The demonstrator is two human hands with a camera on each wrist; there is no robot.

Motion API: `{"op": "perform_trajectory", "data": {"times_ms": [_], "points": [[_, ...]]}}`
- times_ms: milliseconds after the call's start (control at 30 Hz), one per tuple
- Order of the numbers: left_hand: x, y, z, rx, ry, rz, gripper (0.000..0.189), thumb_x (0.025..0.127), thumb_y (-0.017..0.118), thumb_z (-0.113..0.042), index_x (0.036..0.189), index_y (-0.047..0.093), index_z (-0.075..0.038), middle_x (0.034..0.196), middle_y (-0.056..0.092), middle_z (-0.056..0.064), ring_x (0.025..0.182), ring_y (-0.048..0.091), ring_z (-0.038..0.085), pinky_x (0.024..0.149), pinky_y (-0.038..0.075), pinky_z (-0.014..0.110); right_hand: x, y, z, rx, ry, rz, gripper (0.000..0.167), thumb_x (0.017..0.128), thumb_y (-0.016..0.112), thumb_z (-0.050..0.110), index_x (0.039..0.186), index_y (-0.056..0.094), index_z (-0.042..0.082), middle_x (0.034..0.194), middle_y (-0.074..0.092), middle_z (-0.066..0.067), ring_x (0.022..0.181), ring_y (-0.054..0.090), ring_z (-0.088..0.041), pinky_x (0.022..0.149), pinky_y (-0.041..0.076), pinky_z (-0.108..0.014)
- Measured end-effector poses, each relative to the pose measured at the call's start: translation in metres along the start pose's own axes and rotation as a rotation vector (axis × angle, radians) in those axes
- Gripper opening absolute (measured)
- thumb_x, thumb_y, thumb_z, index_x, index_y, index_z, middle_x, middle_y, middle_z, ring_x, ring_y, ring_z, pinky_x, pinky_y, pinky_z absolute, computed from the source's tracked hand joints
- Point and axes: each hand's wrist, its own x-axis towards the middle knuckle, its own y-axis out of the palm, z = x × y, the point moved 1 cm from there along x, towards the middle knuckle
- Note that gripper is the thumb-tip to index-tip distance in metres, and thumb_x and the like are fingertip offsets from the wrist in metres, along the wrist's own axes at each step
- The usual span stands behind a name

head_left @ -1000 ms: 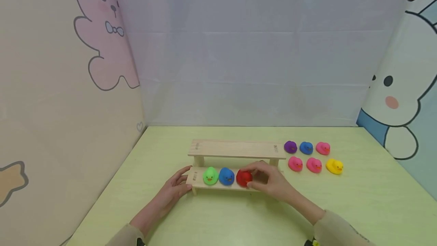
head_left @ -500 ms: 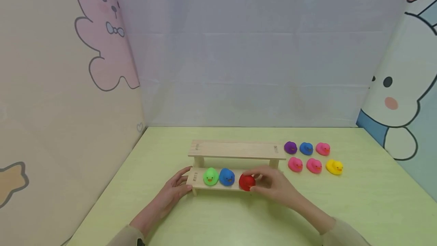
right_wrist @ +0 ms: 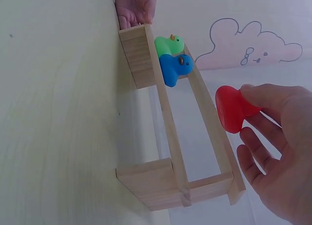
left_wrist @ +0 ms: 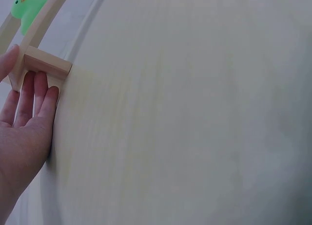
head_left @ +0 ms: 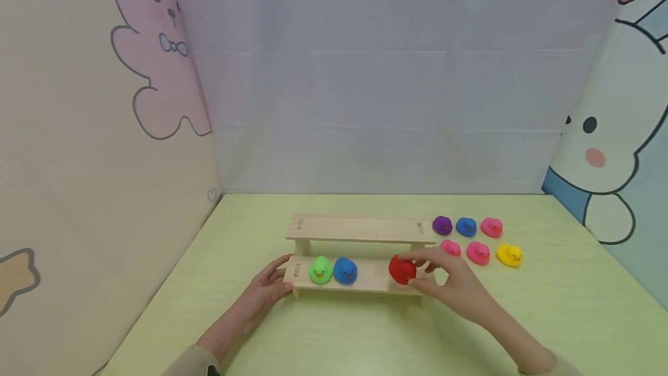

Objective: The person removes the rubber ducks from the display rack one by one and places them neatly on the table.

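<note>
A red rubber duck (head_left: 402, 270) is pinched between the thumb and fingers of my right hand (head_left: 459, 289). The right wrist view shows this red duck (right_wrist: 231, 108) held clear above the board. The lower step (head_left: 373, 274) of a two-level wooden stand carries a green rubber duck (head_left: 320, 270) and a blue rubber duck (head_left: 345, 271), side by side toward its left end. My left hand (head_left: 261, 292) holds the left end of that step. In the left wrist view the thumb lies at the board's edge and the fingers touch the wooden leg (left_wrist: 48, 63).
The upper step (head_left: 360, 228) of the stand is bare wood. Right of the stand sit several more ducks in two rows: purple (head_left: 442, 225), blue (head_left: 467, 226), pink (head_left: 492, 227) and yellow (head_left: 509, 255). Printed cloth walls surround the pale green table (head_left: 334, 341).
The red duck, which stood beside the blue one, has moved right and off the board in my right hand. My left hand has stayed at the step's end.
</note>
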Motion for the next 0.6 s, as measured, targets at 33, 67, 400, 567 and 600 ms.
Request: {"op": "perform_trajectory", "data": {"times_ms": [33, 67, 400, 567, 600], "points": [[0.0, 0.0, 0.0, 0.0, 0.0, -0.001, 0.065, 0.085, 0.06, -0.009, 0.14, 0.029, -0.022, 0.128, 0.043, 0.014, 0.112, 0.048, 0.02, 0.091, 0.039, 0.028, -0.001, -0.002, 0.0, -0.008, -0.009, -0.009, 0.036, 0.08, 0.069, 0.026, 0.115, 0.059, 0.027, 0.112, 0.059, 0.014, 0.097, 0.053, -0.005, 0.074, 0.049, -0.028], [0.0, 0.0, 0.0, 0.0, 0.0, 0.0, 0.065, 0.085, 0.06, -0.009, 0.141, 0.029, -0.022, 0.128, 0.043, 0.014, 0.113, 0.048, 0.02, 0.091, 0.038, 0.028, -0.001, -0.005, 0.0, -0.019, -0.017, -0.018, 0.037, 0.08, 0.069, 0.026, 0.115, 0.059, 0.026, 0.113, 0.058, 0.014, 0.097, 0.052, -0.005, 0.073, 0.048, -0.027], [0.0, 0.0, 0.0, 0.003, 0.001, 0.011, 0.064, 0.086, 0.059, -0.009, 0.141, 0.028, -0.023, 0.129, 0.042, 0.014, 0.113, 0.048, 0.021, 0.091, 0.038, 0.029, -0.007, -0.033, 0.001, -0.132, 0.031, -0.139, 0.042, 0.076, 0.073, 0.022, 0.115, 0.06, 0.027, 0.105, 0.06, 0.015, 0.088, 0.052, -0.003, 0.071, 0.047, -0.02], [-0.001, -0.001, 0.0, 0.001, 0.002, 0.017, 0.065, 0.086, 0.059, -0.008, 0.141, 0.028, -0.022, 0.13, 0.041, 0.015, 0.113, 0.048, 0.021, 0.091, 0.039, 0.029, -0.01, -0.045, 0.001, -0.181, 0.045, -0.194, 0.043, 0.074, 0.075, 0.019, 0.114, 0.061, 0.026, 0.1, 0.061, 0.014, 0.085, 0.053, -0.003, 0.068, 0.047, -0.018], [-0.001, -0.001, 0.0, -0.001, 0.001, 0.016, 0.065, 0.086, 0.059, -0.008, 0.141, 0.028, -0.022, 0.13, 0.042, 0.015, 0.113, 0.048, 0.021, 0.091, 0.039, 0.028, -0.011, -0.048, 0.0, -0.198, 0.04, -0.207, 0.044, 0.073, 0.076, 0.018, 0.114, 0.061, 0.026, 0.101, 0.061, 0.014, 0.084, 0.054, -0.003, 0.068, 0.046, -0.016]]}}
